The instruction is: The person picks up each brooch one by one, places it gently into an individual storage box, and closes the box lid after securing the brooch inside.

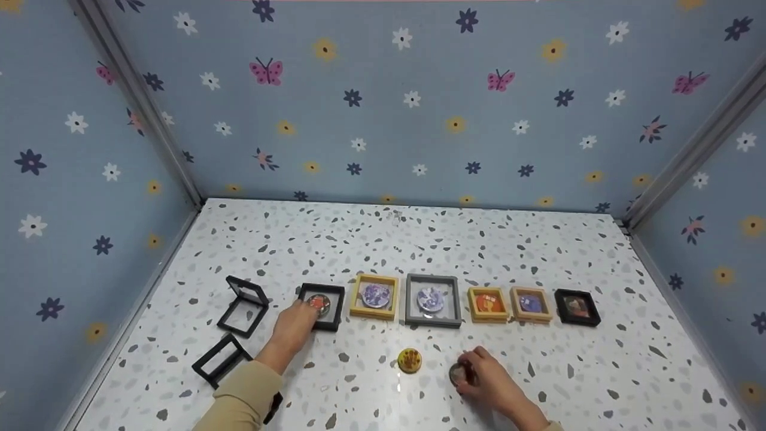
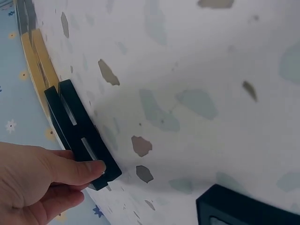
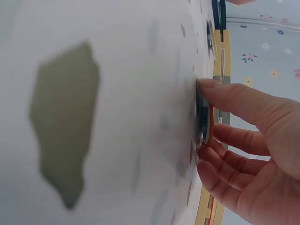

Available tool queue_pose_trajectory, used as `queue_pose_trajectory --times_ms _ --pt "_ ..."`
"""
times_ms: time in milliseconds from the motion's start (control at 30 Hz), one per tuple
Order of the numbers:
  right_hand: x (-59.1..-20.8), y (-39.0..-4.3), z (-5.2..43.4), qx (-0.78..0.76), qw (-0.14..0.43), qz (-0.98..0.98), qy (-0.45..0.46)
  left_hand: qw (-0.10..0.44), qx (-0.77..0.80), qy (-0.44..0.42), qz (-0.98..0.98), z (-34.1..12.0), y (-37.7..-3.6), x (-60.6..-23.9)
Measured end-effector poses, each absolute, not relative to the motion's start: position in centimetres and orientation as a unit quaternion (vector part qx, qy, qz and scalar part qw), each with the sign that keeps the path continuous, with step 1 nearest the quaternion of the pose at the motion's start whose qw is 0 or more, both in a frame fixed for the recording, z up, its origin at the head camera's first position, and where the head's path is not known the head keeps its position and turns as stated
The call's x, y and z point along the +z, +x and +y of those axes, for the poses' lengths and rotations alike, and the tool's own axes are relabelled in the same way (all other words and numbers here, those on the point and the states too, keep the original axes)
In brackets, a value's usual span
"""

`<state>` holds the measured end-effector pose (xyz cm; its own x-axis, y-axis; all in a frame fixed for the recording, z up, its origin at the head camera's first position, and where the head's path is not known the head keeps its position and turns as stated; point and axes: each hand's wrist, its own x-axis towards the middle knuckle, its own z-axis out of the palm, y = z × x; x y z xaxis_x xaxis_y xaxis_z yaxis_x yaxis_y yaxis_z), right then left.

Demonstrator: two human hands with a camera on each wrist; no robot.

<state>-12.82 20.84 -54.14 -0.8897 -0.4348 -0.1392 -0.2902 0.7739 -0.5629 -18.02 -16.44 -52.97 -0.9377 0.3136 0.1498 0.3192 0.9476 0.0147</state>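
Fingers (image 3: 220, 96) pinch the badge (image 3: 204, 119) against the table (image 3: 117, 93).

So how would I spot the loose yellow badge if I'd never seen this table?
Start at the speckled white tabletop and find the row of small square frames across its middle. In front of the grey square frame, nearer the person, lies the round yellow badge, just left of the right hand. Unlike the framed badges, it lies bare on the table, held by nobody.

black frame (image 1: 323, 306): flat, badge inside | grey badge (image 1: 458, 374): flat on table
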Motion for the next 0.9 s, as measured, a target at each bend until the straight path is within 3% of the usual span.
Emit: queue_pose_trajectory --times_ms 567,900 --pt "-54.1 -11.5 21.0 -0.302 0.124 0.926 -0.189 0.013 -0.012 -0.131 -0.991 -15.8 -21.0 -52.6" --pt "-53.7 -10.7 20.9 -0.328 0.148 0.918 -0.164 0.042 -0.003 -0.152 -0.987 -16.1 -21.3 -52.7"
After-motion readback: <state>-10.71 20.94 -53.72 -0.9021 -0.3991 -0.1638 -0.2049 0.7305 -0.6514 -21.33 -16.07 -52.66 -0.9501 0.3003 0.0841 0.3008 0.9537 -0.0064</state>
